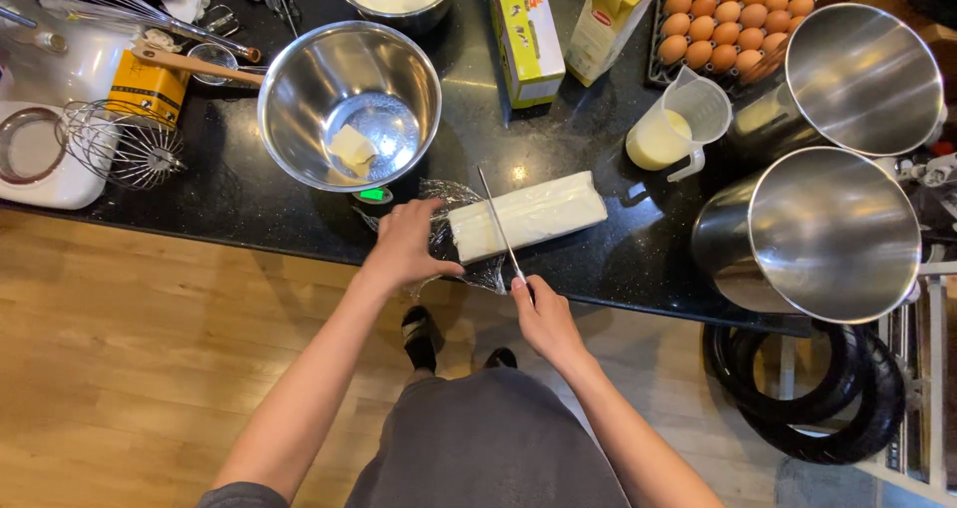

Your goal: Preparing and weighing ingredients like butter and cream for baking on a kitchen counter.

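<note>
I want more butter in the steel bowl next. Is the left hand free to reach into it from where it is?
Probably yes. The left hand rests on the butter block, just below the bowl, whose top is open with nothing between them.

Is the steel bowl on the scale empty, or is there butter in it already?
Not empty: the bowl holds one pale piece of butter on its bottom; the rest of the inside is bare metal.

Egg tray [733, 14], measuring jug [678, 124], two steel pots [832, 234], whisks [125, 144], two cartons [525, 34]
</note>
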